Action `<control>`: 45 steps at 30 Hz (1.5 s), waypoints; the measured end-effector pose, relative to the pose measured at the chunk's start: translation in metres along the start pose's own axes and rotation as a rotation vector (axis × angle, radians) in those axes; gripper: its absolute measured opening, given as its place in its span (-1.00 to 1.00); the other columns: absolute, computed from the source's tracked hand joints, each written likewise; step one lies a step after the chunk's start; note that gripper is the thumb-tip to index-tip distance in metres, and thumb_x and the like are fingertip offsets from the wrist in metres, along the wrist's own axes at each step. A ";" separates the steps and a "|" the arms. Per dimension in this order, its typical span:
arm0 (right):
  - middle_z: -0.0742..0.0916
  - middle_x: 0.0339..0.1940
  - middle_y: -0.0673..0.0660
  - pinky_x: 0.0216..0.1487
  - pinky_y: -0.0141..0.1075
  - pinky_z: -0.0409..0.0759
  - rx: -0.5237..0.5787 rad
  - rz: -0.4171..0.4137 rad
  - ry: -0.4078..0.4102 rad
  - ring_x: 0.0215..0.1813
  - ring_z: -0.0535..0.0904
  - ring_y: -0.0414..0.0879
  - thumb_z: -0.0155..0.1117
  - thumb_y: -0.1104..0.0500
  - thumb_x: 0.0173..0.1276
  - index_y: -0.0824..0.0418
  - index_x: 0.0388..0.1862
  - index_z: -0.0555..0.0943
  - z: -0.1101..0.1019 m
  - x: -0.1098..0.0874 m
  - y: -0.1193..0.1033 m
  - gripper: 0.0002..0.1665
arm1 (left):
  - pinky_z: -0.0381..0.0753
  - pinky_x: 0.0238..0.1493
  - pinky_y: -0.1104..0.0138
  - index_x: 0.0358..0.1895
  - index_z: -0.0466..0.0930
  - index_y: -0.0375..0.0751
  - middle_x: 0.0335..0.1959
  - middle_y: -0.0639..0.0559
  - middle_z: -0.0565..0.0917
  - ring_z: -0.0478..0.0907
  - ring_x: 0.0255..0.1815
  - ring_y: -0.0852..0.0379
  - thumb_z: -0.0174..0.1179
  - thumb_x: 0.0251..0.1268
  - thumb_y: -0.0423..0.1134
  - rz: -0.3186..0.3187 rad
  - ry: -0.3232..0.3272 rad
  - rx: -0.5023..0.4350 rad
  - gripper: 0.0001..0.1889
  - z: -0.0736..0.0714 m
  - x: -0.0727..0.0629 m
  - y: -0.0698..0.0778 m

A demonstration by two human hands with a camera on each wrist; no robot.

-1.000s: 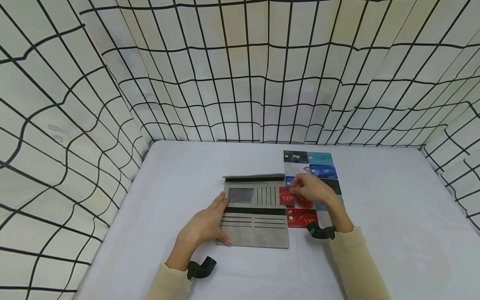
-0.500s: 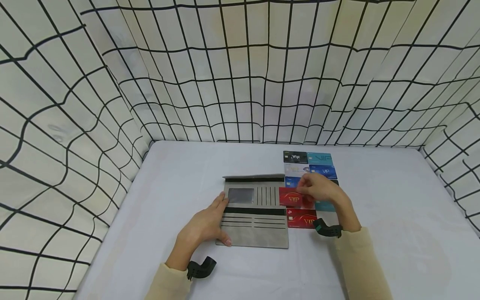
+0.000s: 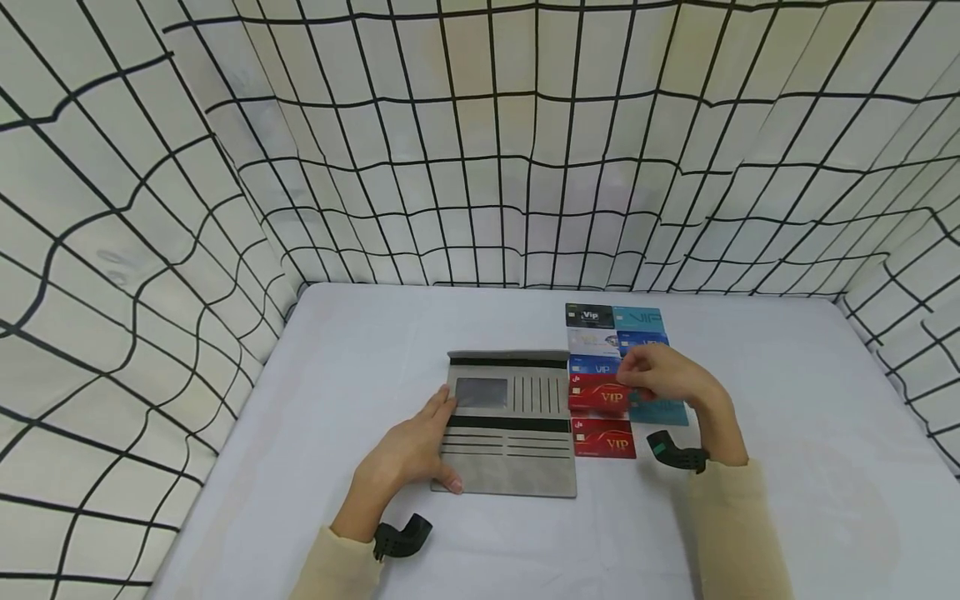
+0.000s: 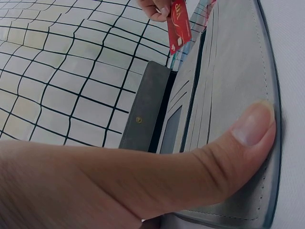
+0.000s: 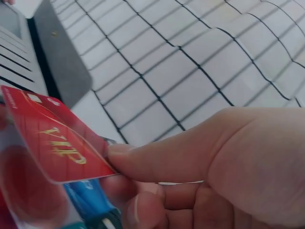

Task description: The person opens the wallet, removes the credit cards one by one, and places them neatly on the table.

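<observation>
My right hand point(image 3: 663, 373) pinches a red VIP card point(image 3: 596, 392) by its right end, between thumb and fingers. In the right wrist view that card point(image 5: 57, 143) tilts above other cards. To its left lies a grey card wallet point(image 3: 517, 475), spread open, with slots, a clear window and a raised top flap. The card is outside the wallet, close to its right edge. My left hand point(image 3: 408, 450) rests along the wallet's left side, its thumb point(image 4: 248, 129) flat on the lower panel near the edge.
A second red card point(image 3: 604, 438) lies below the held one, beside the wallet. Further back, black point(image 3: 589, 316), teal point(image 3: 638, 319), white and blue cards lie in two columns. Black netting over a white sheet point(image 3: 495, 183) stands behind and beside the white table point(image 3: 360, 350).
My right hand has drawn the red card rightward, from overlapping the wallet's slots to clear of its right edge. The left hand has stayed in place on the wallet.
</observation>
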State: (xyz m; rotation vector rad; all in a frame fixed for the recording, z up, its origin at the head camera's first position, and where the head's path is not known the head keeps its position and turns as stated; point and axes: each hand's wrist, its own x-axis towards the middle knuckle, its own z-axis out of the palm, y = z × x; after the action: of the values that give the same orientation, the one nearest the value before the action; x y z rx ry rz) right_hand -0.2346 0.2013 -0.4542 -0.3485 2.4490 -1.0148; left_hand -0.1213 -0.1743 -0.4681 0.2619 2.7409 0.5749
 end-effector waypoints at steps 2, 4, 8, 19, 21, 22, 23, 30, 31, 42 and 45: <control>0.61 -0.48 0.14 -0.43 -0.30 0.50 -0.002 -0.005 0.005 -0.51 0.46 -0.08 0.27 0.12 0.45 0.32 -0.17 0.60 -0.006 -0.004 0.002 -0.75 | 0.50 0.32 -0.06 0.53 0.17 -0.36 0.64 -0.21 0.05 0.30 0.52 -0.24 0.72 -0.42 -0.01 -0.002 0.000 -0.003 0.30 -0.001 0.000 0.000; 0.62 -0.44 0.16 -0.42 -0.30 0.50 -0.004 0.001 0.012 -0.50 0.46 -0.08 0.28 0.11 0.44 0.31 -0.15 0.60 -0.011 -0.007 0.005 -0.75 | 0.51 0.32 -0.06 0.53 0.16 -0.35 0.64 -0.21 0.04 0.30 0.52 -0.23 0.71 -0.41 -0.01 -0.005 0.000 -0.006 0.30 -0.001 -0.001 0.000; 0.64 -0.39 0.17 -0.39 -0.28 0.54 -0.013 -0.010 0.041 -0.46 0.48 -0.06 0.28 0.12 0.43 0.31 -0.12 0.62 -0.019 -0.015 0.009 -0.75 | 0.50 0.32 -0.07 0.54 0.15 -0.35 0.65 -0.20 0.03 0.30 0.52 -0.23 0.71 -0.39 -0.02 -0.007 -0.001 -0.008 0.30 -0.002 -0.002 -0.001; 0.61 -0.49 0.19 -0.36 -0.23 0.48 0.015 0.041 0.078 -0.46 0.47 -0.05 0.28 0.12 0.44 0.31 -0.12 0.62 -0.025 -0.038 0.030 -0.75 | 0.46 0.37 -0.07 0.52 0.18 -0.39 0.63 -0.24 0.07 0.29 0.52 -0.25 0.72 -0.42 -0.03 0.014 0.001 -0.010 0.29 0.001 -0.001 0.001; 0.62 -0.50 0.19 -0.35 -0.23 0.47 0.019 0.046 0.071 -0.46 0.48 -0.04 0.28 0.12 0.43 0.30 -0.13 0.63 -0.024 -0.041 0.036 -0.76 | 0.46 0.37 -0.07 0.51 0.18 -0.39 0.63 -0.24 0.07 0.29 0.52 -0.26 0.72 -0.42 -0.03 0.012 0.003 -0.009 0.29 0.001 -0.001 0.001; 0.62 -0.50 0.18 -0.35 -0.23 0.48 0.020 0.047 0.068 -0.46 0.49 -0.04 0.29 0.12 0.43 0.30 -0.13 0.63 -0.023 -0.042 0.038 -0.77 | 0.45 0.37 -0.07 0.51 0.18 -0.39 0.63 -0.24 0.07 0.29 0.52 -0.26 0.72 -0.42 -0.03 0.009 0.003 -0.009 0.29 0.001 -0.001 0.001; 0.62 -0.49 0.17 -0.35 -0.23 0.48 0.024 0.049 0.063 -0.47 0.49 -0.04 0.29 0.13 0.43 0.30 -0.14 0.63 -0.023 -0.043 0.041 -0.77 | 0.46 0.37 -0.07 0.52 0.18 -0.39 0.63 -0.24 0.07 0.29 0.52 -0.26 0.72 -0.42 -0.03 0.006 0.002 -0.011 0.29 0.001 -0.002 0.001; 0.64 -0.47 0.11 -0.43 -0.31 0.47 0.035 0.040 0.013 -0.48 0.46 -0.12 0.30 0.17 0.41 0.31 -0.16 0.63 -0.021 -0.056 0.054 -0.80 | 0.48 0.34 -0.08 0.52 0.16 -0.37 0.64 -0.24 0.05 0.30 0.51 -0.27 0.72 -0.42 -0.03 0.000 0.000 -0.019 0.30 0.000 -0.002 0.000; 0.64 -0.47 0.10 -0.44 -0.32 0.46 0.036 0.033 0.003 -0.48 0.46 -0.13 0.30 0.18 0.41 0.32 -0.17 0.63 -0.020 -0.058 0.055 -0.81 | 0.48 0.34 -0.08 0.52 0.16 -0.38 0.64 -0.24 0.05 0.30 0.51 -0.27 0.72 -0.42 -0.03 0.002 0.002 -0.017 0.30 0.000 -0.002 -0.001; 0.64 -0.45 0.06 -0.41 -0.33 0.46 0.072 0.075 -0.005 -0.39 0.48 -0.10 0.36 0.19 0.36 0.30 -0.23 0.65 -0.011 -0.066 0.071 -0.83 | 0.47 0.34 -0.09 0.52 0.17 -0.40 0.63 -0.26 0.06 0.29 0.52 -0.27 0.72 -0.44 -0.02 0.010 0.012 -0.009 0.31 0.001 -0.002 -0.002; 0.66 -0.42 0.07 -0.41 -0.31 0.47 0.066 0.086 0.003 -0.35 0.48 -0.06 0.37 0.20 0.34 0.32 -0.24 0.65 -0.010 -0.066 0.071 -0.83 | 0.48 0.34 -0.09 0.51 0.17 -0.40 0.63 -0.27 0.07 0.30 0.51 -0.27 0.72 -0.45 -0.02 0.016 0.018 -0.006 0.31 0.002 -0.002 -0.002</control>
State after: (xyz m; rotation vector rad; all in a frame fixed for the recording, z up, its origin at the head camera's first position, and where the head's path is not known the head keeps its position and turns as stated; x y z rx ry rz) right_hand -0.1864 0.2828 -0.4781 -0.2181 2.4049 -1.0566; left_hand -0.1193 -0.1754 -0.4699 0.2784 2.7559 0.5926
